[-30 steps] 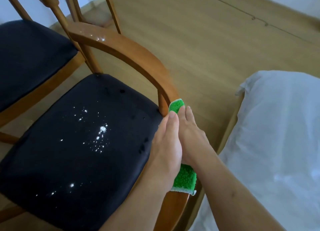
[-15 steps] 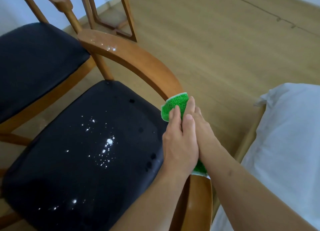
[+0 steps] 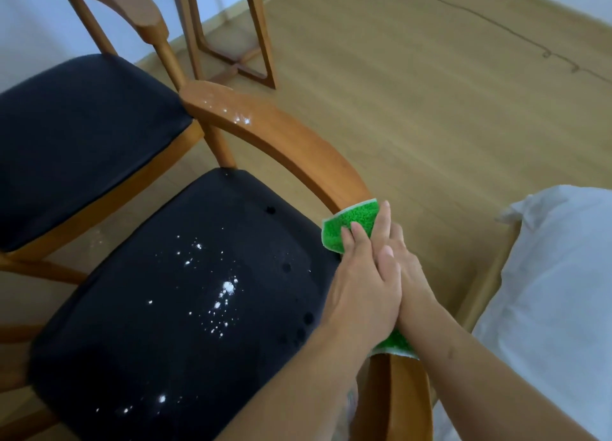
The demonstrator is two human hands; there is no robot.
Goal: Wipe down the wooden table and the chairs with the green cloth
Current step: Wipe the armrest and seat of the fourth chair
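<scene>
2 wooden black-seated chairs [image 3: 284,149]; 1 green fuzzy cloth [image 3: 351,225], further up the armrest than before; left hand [image 3: 361,295] and right hand [image 3: 409,275], fingers flat, pressing it.

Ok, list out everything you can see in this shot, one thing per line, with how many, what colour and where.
Wooden armchair: one, brown frame, black seat, centre, nearest the camera.
Second chair: one, same brown wood and black seat, upper left.
White specks: scattered, on the near seat; a few more on the far end of its armrest.
Green cloth: one, bright green with a pale edge, draped over the near armrest.
Wooden furniture legs: brown, top centre, on the floor.
Cord: one, thin, dark, trailing across the floor, upper right.
White bedding: one, right edge.
Floor: light wood, behind the chairs.
Left hand: pressing the cloth onto the armrest.
Right hand: beside it, also on the cloth.
</scene>
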